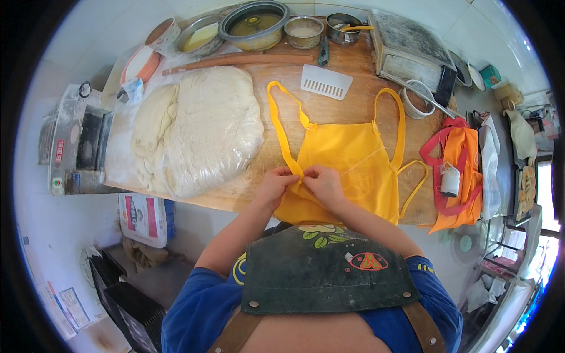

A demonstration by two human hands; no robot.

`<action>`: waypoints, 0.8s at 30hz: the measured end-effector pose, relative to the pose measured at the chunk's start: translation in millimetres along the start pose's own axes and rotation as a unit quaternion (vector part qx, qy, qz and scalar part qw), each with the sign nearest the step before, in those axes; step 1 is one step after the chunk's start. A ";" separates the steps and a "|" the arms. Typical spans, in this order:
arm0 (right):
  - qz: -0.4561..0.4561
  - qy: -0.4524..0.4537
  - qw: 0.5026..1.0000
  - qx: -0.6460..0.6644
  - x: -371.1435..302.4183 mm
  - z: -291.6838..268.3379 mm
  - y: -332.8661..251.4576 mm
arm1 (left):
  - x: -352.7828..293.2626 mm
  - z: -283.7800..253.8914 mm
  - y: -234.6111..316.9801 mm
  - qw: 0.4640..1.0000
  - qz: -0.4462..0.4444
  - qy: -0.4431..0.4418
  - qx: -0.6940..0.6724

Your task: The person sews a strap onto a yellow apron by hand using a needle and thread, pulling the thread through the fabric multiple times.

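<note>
A yellow apron (347,150) with long cloth straps lies on the wooden table in front of me. My left hand (275,187) pinches its left edge, where a yellow strap (282,132) joins the cloth. Close beside it, my right hand (325,185) is closed on the same spot, fingertips almost touching the left ones. From near the right hand a pale thread (364,160) runs up across the apron. Whether a needle is between the fingers is too small to make out. Another strap (402,126) loops up at the apron's right.
Plastic-covered dough (215,126) fills the table's left part. Behind are a rolling pin (247,59), a white slotted scraper (325,82), a basin (253,26) and bowls. At right, a thread spool (449,180) rests on orange cloth (462,153), near a metal-cased scale (409,50).
</note>
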State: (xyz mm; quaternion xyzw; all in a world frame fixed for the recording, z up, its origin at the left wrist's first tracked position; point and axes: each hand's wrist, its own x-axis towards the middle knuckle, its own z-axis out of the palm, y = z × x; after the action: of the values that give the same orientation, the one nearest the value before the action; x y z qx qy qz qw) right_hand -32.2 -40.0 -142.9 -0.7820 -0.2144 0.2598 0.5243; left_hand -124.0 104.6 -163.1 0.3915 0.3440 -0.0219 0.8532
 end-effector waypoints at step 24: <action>-0.073 0.050 0.995 0.041 -20.3 -50.0 -43.0 | -21.5 35.8 32.9 0.998 0.025 -0.046 -0.030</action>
State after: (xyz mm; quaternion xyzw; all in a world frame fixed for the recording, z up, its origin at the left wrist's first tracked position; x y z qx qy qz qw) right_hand -19.0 -72.4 -83.4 -0.7544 -0.2333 0.1899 0.5834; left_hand -109.9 97.9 -112.3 0.3726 0.2952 -0.0085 0.8797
